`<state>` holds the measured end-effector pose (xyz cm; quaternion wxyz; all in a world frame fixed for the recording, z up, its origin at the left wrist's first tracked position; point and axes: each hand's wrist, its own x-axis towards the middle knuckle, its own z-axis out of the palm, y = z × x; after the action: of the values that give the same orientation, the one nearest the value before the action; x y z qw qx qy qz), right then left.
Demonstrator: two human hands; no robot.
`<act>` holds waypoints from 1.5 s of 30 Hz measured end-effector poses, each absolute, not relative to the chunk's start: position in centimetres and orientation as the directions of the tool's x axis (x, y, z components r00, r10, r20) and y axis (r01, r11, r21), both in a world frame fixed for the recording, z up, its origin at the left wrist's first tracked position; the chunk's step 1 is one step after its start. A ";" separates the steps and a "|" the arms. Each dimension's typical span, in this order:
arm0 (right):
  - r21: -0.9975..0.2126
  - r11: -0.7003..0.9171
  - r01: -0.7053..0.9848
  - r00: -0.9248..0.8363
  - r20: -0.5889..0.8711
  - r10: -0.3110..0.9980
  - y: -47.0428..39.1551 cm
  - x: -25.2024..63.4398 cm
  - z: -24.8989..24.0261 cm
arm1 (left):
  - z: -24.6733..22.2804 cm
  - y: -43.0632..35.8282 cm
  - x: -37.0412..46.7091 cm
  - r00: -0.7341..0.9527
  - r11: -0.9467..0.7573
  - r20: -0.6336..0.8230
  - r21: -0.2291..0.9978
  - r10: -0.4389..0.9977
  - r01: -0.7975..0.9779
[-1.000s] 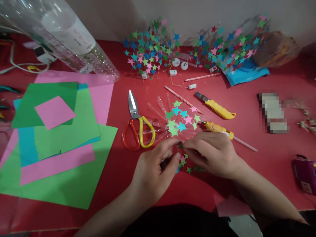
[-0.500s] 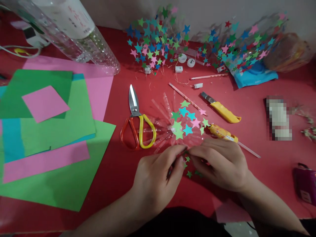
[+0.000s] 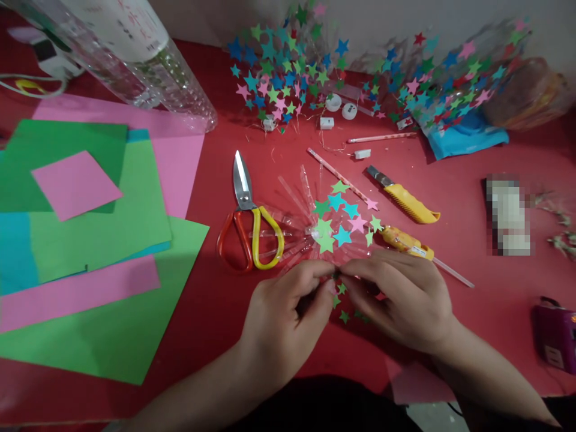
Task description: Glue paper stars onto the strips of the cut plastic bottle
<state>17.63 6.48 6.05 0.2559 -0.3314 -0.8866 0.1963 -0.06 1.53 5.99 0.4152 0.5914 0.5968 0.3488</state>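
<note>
My left hand (image 3: pixel 288 318) and my right hand (image 3: pixel 400 297) meet at their fingertips, both closed in a pinch. Between them is something small and dark that I cannot make out. Just beyond the fingers, clear plastic strips (image 3: pixel 292 225) fan out from a centre, with paper stars (image 3: pixel 324 234) in green, blue and pink on their right side. Small green stars (image 3: pixel 344 316) lie on the red table below the fingertips. To the left rest scissors (image 3: pixel 245 204) with one red and one yellow handle.
Coloured paper sheets (image 3: pixel 103 234) cover the left side, near a tall clear plastic bottle (image 3: pixel 180 84). A yellow utility knife (image 3: pixel 405 201), a yellow glue gun (image 3: pixel 405 242) and pencils (image 3: pixel 337 174) lie right of centre. Star-covered wire decorations (image 3: pixel 279 72) stand along the wall.
My fingertips have drawn slightly closer together around the small thing. The view has shifted a little; the things on the table stay in place.
</note>
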 end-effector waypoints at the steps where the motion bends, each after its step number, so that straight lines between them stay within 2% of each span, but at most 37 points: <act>1: -0.523 0.697 0.490 -0.643 0.324 0.694 6.4 17.5 6.0 | 6.0 1.5 -0.1 0.044 0.084 -0.110 0.918 0.993 0.388; 6: -0.549 0.664 0.508 -0.604 0.322 0.729 6.1 17.0 6.0 | 6.0 1.7 0.1 0.040 0.212 -0.228 0.948 0.973 0.238; 13: -0.528 0.662 0.533 -0.587 0.333 0.738 5.7 16.9 5.5 | 5.9 1.9 0.3 0.021 0.304 -0.311 0.942 0.950 0.144; 22: -0.500 0.693 0.518 -0.597 0.369 0.713 5.5 16.7 5.2 | 6.1 2.1 0.2 -0.012 0.348 -0.349 0.928 0.937 0.134; 33: -0.394 0.745 0.538 -0.609 0.429 0.667 5.7 16.5 5.6 | 6.0 2.4 -0.1 0.019 0.415 -0.421 0.899 0.907 0.141; 45: -0.350 0.765 0.540 -0.610 0.463 0.643 5.7 16.5 6.2 | 5.8 2.7 -0.3 -0.009 0.433 -0.437 0.889 0.900 0.150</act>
<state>16.54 5.71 6.22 0.2916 -0.3313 -0.8930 0.0878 -0.29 2.67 5.78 0.5669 0.4173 0.6287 0.3306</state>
